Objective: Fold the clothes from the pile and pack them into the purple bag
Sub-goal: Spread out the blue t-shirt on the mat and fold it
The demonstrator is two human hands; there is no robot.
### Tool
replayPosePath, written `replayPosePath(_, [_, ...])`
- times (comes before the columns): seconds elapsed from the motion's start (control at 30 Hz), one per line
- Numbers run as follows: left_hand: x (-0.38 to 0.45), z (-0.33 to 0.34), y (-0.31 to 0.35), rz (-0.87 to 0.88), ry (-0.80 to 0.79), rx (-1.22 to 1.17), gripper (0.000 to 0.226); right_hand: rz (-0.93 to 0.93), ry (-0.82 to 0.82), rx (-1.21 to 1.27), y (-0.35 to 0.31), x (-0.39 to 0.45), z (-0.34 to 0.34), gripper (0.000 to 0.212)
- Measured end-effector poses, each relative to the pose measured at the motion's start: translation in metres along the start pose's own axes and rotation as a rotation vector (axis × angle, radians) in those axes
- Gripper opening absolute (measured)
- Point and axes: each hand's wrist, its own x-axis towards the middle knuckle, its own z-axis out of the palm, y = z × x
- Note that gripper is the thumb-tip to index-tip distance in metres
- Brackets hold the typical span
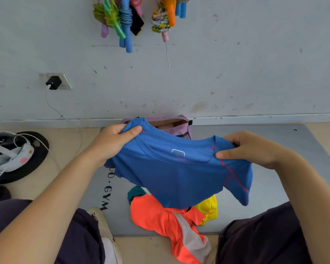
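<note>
A blue T-shirt (179,176) with pink seams hangs in the air over the grey mat. My left hand (112,141) grips its left shoulder and my right hand (251,149) pinches its right shoulder, so the collar faces me. Behind the shirt the purple bag (181,126) stands open against the wall, mostly hidden. Below the shirt lies the pile: an orange garment (160,218) with a grey stripe, a yellow piece (210,208) and a teal piece (136,193).
The grey gym mat (271,168) lies on a tan floor by the wall. A black round base with white headphones (13,155) and a cable sits at the left. Jump ropes (122,18) hang on the wall. My knees frame the pile.
</note>
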Motion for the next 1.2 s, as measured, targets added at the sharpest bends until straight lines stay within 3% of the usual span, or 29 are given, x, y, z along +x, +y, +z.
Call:
replayPosePath(0.17, [0.002, -0.003, -0.008, 0.026, -0.039, -0.026, 0.012, -0.004, 0.156, -0.034, 0.006, 0.0, -0.003, 0.035])
replayPosePath(0.27, [0.002, -0.004, -0.011, 0.041, -0.053, -0.01, 0.012, -0.046, 0.29, 0.051, 0.007, 0.0, -0.002, 0.027])
replayPosePath(0.4, [0.003, -0.001, -0.008, 0.091, 0.014, -0.041, 0.038, -0.15, 0.428, 0.113, 0.01, -0.001, -0.005, 0.02])
replayPosePath(0.53, [0.007, 0.0, -0.009, 0.127, 0.112, -0.091, 0.047, -0.197, 0.461, 0.236, 0.013, 0.002, -0.005, 0.024])
replayPosePath(0.6, [0.006, 0.001, -0.008, 0.132, 0.062, -0.16, 0.052, -0.208, 0.452, 0.289, 0.014, 0.003, -0.004, 0.028])
replayPosePath(0.67, [0.005, 0.003, -0.007, 0.111, -0.005, -0.24, 0.043, -0.203, 0.447, 0.325, 0.014, 0.005, -0.002, 0.029])
replayPosePath(0.77, [0.002, 0.008, -0.004, 0.119, -0.029, -0.093, 0.034, -0.163, 0.425, 0.336, 0.011, 0.006, 0.002, 0.03])
replayPosePath(0.87, [-0.002, 0.004, 0.001, 0.15, -0.102, 0.247, 0.056, -0.067, 0.199, 0.091, 0.01, -0.002, -0.002, 0.046])
replayPosePath(0.97, [-0.009, -0.011, 0.01, 0.035, -0.432, 0.489, 0.082, 0.037, -0.094, -0.139, 0.011, -0.009, -0.006, 0.065])
replayPosePath(1.03, [-0.013, -0.017, 0.008, -0.062, -0.558, 0.541, 0.08, 0.056, -0.149, -0.189, 0.013, -0.01, -0.007, 0.065])
replayPosePath(1.13, [-0.009, -0.02, 0.0, 0.017, -0.467, 0.364, 0.079, -0.01, -0.067, -0.069, 0.017, -0.008, -0.006, 0.057])
replayPosePath(1.2, [-0.009, -0.015, -0.001, 0.046, -0.447, 0.073, 0.04, -0.084, -0.005, 0.107, 0.016, -0.006, -0.002, 0.04])
